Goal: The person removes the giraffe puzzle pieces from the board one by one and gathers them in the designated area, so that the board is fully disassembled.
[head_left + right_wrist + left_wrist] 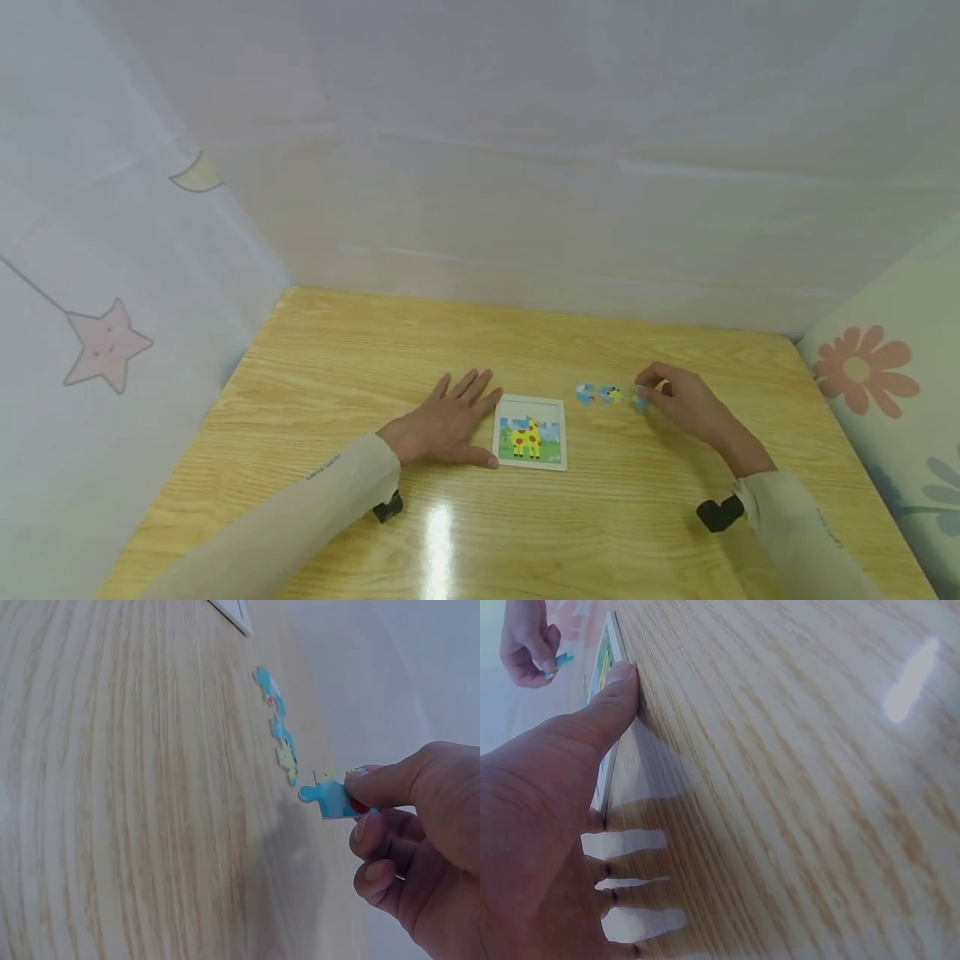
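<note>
A square giraffe jigsaw puzzle in a white frame (529, 465) lies on the table, with a bare strip along its top. My left hand (444, 423) is spread flat at the frame's left side, thumb and index fingertip right at its edge. Between thumb and fingers, my right hand (690, 408) pinches a light blue puzzle piece (337, 801) with a red spot, held above the table in the right wrist view. Two more puzzle pieces, one blue and white (584, 394) and one blue and yellow (612, 394), lie between the frame and my right hand.
The wooden table (360, 342) reaches back to a pale fabric wall (480, 192). More fabric with printed shapes hangs at both sides. Each wrist wears a black camera mount, visible below the left cuff (388, 507) and beside the right cuff (722, 513).
</note>
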### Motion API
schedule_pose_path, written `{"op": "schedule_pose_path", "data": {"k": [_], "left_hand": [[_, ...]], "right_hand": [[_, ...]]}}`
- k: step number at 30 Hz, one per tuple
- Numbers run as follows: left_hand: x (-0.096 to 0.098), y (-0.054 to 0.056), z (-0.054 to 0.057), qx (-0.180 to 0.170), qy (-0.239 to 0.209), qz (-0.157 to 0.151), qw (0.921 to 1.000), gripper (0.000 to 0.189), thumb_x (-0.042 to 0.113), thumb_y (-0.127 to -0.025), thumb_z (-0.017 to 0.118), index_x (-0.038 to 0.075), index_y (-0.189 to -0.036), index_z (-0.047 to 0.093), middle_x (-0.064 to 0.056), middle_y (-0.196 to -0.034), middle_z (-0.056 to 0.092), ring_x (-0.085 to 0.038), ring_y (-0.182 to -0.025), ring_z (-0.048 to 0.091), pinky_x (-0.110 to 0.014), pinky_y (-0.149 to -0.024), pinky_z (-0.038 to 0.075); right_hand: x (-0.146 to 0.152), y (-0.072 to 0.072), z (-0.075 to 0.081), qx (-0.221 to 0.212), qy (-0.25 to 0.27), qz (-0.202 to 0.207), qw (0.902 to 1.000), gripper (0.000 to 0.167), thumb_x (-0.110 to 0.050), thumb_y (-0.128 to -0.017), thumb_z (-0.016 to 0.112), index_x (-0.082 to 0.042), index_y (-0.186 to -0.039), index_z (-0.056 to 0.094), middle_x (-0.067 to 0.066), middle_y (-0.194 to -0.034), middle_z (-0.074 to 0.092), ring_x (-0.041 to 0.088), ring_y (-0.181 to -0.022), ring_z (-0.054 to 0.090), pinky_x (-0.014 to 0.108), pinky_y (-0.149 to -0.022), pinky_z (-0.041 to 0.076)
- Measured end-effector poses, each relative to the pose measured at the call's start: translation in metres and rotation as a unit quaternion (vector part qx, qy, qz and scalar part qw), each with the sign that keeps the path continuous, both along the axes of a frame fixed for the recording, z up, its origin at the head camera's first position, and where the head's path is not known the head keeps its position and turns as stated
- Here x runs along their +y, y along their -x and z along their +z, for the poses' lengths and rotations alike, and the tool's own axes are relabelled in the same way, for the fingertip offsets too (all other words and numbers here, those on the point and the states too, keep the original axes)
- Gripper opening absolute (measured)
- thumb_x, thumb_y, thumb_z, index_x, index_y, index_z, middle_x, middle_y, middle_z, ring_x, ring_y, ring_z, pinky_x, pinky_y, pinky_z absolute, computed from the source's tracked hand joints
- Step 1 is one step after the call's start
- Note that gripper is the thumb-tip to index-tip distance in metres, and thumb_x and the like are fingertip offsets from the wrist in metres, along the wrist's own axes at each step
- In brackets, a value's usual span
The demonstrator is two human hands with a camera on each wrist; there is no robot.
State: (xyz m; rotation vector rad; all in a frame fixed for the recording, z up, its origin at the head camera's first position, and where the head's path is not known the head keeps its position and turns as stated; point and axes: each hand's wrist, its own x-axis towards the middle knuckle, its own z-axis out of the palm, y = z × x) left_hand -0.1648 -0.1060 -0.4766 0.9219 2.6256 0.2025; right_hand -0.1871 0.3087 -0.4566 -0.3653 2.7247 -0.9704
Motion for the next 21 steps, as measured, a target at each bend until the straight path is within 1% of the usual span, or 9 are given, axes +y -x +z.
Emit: {"op": "schedule_pose_path", "data": {"k": [3,7,11,16,18,21], "left_hand": [[0.0,0.0,0.0,-0.002,0.002,0.003,1.0,0.109,0.076,-0.094,0.062,0.016,-0.173,0.017,-0.016,-0.182,0.001,-0.037,-0.17,0.004,-0.069,-0.133,0.013],[0.0,0.0,0.0,0.001,0.002,0.003,1.0,0.109,0.077,-0.094,0.062,0.016,-0.173,0.018,-0.016,-0.182,0.002,-0.037,-0.17,0.005,-0.069,-0.133,0.013],[0.0,-0.001,-0.001,0.003,0.006,0.004,1.0,0.109,0.078,-0.094,0.06,0.017,-0.173,0.018,-0.016,-0.182,0.001,-0.037,-0.17,0.004,-0.068,-0.133,0.013],[0.001,0.0,-0.001,0.0,0.004,0.004,1.0,0.109,0.077,-0.094,0.061,0.017,-0.173,0.017,-0.016,-0.182,0.001,-0.037,-0.17,0.004,-0.068,-0.134,0.012],[0.001,0.0,-0.001,-0.001,0.002,0.005,1.0,0.109,0.077,-0.093,0.061,0.017,-0.173,0.018,-0.015,-0.182,0.001,-0.037,-0.17,0.004,-0.068,-0.134,0.012],[0.001,0.0,-0.001,-0.002,0.004,0.007,1.0,0.109,0.078,-0.093,0.061,0.017,-0.173,0.018,-0.015,-0.182,0.001,-0.036,-0.17,0.004,-0.068,-0.134,0.012]], "right_hand": [[0.002,0.003,-0.005,-0.007,0.0,0.003,1.0,0.023,-0.02,-0.11,0.061,-0.004,-0.125,0.068,0.014,-0.115,0.07,0.021,-0.081,0.062,0.026,-0.064,0.051],[0.003,0.006,-0.013,-0.009,0.002,0.007,0.9999,0.021,-0.02,-0.11,0.061,-0.005,-0.122,0.069,0.013,-0.113,0.071,0.017,-0.079,0.061,0.026,-0.066,0.051],[0.002,0.01,-0.019,-0.003,-0.009,-0.002,1.0,0.019,-0.019,-0.109,0.063,-0.006,-0.121,0.07,0.011,-0.109,0.072,0.014,-0.075,0.057,0.026,-0.064,0.05],[0.0,0.012,-0.024,-0.011,-0.015,-0.022,0.9996,0.018,-0.017,-0.107,0.065,-0.006,-0.121,0.07,0.01,-0.106,0.072,0.015,-0.074,0.055,0.027,-0.062,0.048],[-0.001,0.012,-0.025,-0.012,-0.016,-0.027,0.9994,0.018,-0.017,-0.107,0.065,-0.006,-0.121,0.07,0.011,-0.108,0.072,0.016,-0.076,0.056,0.027,-0.063,0.049],[-0.003,0.012,-0.026,-0.004,-0.015,-0.023,0.9996,0.02,-0.017,-0.107,0.065,-0.005,-0.122,0.069,0.015,-0.116,0.068,0.016,-0.08,0.056,0.027,-0.065,0.05]]}}
